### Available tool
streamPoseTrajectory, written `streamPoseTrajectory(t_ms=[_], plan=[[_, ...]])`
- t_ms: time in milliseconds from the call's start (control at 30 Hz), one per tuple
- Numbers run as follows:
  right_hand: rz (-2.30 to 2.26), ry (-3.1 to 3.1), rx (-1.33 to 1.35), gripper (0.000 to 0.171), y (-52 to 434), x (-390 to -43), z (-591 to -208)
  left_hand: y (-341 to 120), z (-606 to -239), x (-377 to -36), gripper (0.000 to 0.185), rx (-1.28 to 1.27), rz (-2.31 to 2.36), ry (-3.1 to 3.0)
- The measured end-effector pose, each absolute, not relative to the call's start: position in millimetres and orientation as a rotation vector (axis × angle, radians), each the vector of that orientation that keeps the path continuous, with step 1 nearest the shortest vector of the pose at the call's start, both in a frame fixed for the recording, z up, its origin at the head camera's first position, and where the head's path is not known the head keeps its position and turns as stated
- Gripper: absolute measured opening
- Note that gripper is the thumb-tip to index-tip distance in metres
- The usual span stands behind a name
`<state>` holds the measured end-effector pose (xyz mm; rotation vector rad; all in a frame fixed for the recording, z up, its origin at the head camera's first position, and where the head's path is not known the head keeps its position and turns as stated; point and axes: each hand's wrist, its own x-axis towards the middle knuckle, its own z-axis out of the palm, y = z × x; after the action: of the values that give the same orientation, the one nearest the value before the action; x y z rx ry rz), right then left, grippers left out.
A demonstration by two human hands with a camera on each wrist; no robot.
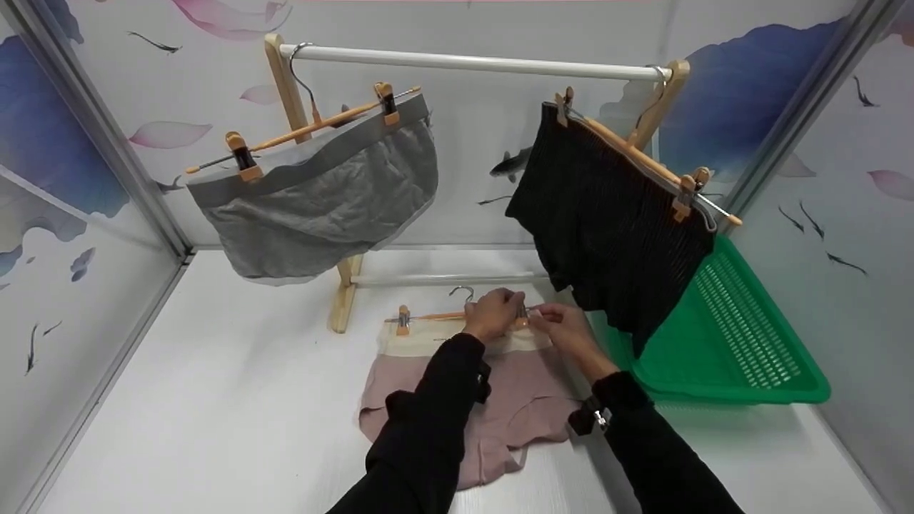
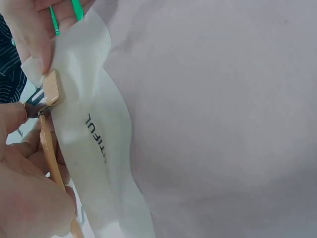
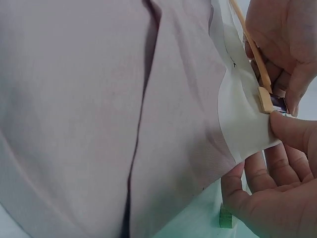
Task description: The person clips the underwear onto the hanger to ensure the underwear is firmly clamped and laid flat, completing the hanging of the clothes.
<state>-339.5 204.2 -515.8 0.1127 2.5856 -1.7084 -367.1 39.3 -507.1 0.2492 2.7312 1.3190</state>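
Note:
Pink underwear with a white waistband lies flat on the white table. A wooden clip hanger rests along its waistband. My left hand grips the hanger bar beside its right clip. My right hand pinches the waistband corner at that clip, thumb on top and fingers beneath. The left clip sits on the waistband. In both wrist views the pink fabric fills most of the picture.
A wooden drying rack with a white rod stands behind. Grey underwear hangs at its left and black underwear at its right, each on a clip hanger. A green basket sits on the right. Patterned walls close in three sides.

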Motion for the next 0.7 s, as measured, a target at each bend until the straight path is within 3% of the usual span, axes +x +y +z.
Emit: streamPoseTrajectory(t_ms=[133, 233, 367, 567, 700], plan=[[-1.753, 2.547, 0.084, 0.03, 204.5, -339.1, -516.2, 39.7, -508.8, -367.6, 0.044, 0.242, 1.35, 2.741], [-1.773, 2.528, 0.035, 0.02, 205.7, -338.0, -517.7, 39.4, -508.0, -367.1, 0.045, 0.233, 1.374, 2.733], [-1.736, 2.501, 0.014, 0.04, 209.1, -334.8, -517.6, 38.1, -505.8, -366.0, 0.047, 0.232, 1.4, 2.694], [-1.653, 2.467, 0.055, 0.024, 210.7, -334.1, -516.1, 36.5, -503.4, -367.7, 0.044, 0.226, 1.42, 2.688], [-1.623, 2.468, 0.061, 0.024, 210.4, -334.9, -515.7, 36.4, -501.2, -369.1, 0.044, 0.213, 1.44, 2.677]])
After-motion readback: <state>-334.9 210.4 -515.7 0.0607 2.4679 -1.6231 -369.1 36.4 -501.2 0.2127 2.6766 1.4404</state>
